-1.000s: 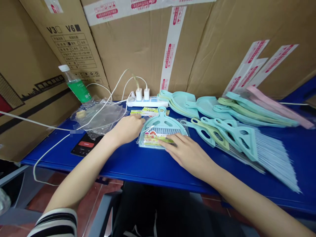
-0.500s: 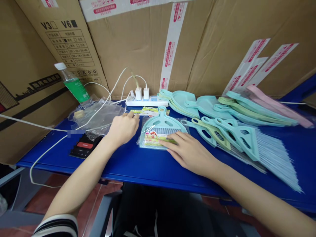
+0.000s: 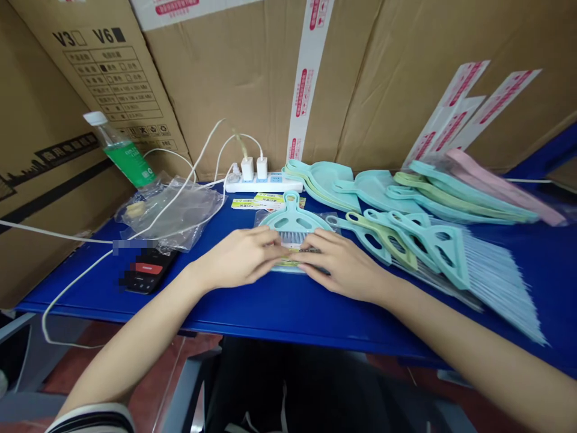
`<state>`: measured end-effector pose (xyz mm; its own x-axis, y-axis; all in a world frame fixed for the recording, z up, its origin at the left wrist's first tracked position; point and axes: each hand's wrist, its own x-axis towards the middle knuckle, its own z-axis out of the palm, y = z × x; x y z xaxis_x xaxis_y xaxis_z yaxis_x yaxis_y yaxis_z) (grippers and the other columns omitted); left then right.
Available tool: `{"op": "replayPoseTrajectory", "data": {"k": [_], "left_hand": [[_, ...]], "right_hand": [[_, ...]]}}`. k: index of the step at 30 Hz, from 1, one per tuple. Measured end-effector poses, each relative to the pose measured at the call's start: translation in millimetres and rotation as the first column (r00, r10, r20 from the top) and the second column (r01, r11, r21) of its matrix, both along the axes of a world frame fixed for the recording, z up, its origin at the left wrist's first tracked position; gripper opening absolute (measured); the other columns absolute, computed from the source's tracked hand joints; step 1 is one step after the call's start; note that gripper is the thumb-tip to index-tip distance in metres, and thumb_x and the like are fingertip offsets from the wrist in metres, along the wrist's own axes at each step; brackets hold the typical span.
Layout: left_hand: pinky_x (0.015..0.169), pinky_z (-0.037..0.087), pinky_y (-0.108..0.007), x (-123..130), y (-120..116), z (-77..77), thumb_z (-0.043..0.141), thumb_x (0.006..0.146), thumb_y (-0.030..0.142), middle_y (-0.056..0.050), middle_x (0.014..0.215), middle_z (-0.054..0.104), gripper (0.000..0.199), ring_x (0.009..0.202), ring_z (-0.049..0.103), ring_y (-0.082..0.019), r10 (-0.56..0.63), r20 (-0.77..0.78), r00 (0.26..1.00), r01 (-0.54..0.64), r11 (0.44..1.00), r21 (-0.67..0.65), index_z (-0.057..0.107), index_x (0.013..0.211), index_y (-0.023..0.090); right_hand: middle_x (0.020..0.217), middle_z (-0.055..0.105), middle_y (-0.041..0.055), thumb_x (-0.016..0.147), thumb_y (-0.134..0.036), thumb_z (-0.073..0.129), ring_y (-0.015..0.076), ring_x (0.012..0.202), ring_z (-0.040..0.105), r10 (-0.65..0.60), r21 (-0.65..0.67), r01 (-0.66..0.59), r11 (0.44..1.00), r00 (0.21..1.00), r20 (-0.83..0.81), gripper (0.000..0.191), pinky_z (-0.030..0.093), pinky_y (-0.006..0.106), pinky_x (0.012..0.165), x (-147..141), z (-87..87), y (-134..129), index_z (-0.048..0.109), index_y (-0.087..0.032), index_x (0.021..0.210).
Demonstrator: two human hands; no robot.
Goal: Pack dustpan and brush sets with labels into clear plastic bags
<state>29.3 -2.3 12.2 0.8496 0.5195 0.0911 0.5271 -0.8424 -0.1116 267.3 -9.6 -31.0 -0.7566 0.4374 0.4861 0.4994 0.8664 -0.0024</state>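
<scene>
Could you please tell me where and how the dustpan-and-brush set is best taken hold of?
I'd pinch the dustpan-and-brush set by its handle, from above, thumb and fingers on opposite sides. The handle is narrow, points away from the person and shows uncovered, while the left hand and right hand cover much of the wider part.

A makeshift packing spot, by its blue table (image 3: pixel 270 313), large cardboard boxes (image 3: pixel 252 78) and piled dustpans (image 3: pixel 331 180).

Dustpans (image 3: pixel 372 186) lie behind the brushes (image 3: pixel 451 252), right of the power strip (image 3: pixel 270 183), on the table (image 3: pixel 288 313).
</scene>
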Motion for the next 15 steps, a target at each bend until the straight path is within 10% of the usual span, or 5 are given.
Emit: {"op": "replayPoseTrajectory", "data": {"k": [4, 15], "left_hand": [[0.084, 0.055, -0.033, -0.4, 0.4, -11.3, 0.047, 0.102, 0.033, -0.008, 0.101, 0.068, 0.031, 0.096, 0.067, -0.021, -0.154, 0.047, 0.987, 0.155, 0.988, -0.010, 0.072, 0.114, 0.020], [0.075, 0.055, -0.030, 1.8, 0.6, -12.1, 0.051, 0.099, 0.030, -0.006, 0.101, 0.066, 0.030, 0.087, 0.069, -0.019, -0.040, -0.022, 0.999, 0.039, 0.999, -0.035, 0.066, 0.123, 0.020]], "right_hand": [[0.084, 0.065, 0.0073, 0.100, -0.021, 0.045, 0.0210, 0.081, 0.057, -0.039, -0.003, 0.038, 0.999, 0.998, -0.043, 0.030, 0.050, 0.033, 0.068, -2.6, -3.9, -2.6, 0.074, -0.018, 0.104], [0.088, 0.066, 0.0100, 0.101, -0.023, 0.040, 0.0205, 0.079, 0.063, -0.129, 0.077, 0.127, 0.989, 0.991, 0.031, 0.033, 0.053, 0.031, 0.061, 1.8, -3.9, -6.5, 0.071, -0.016, 0.109]]}}
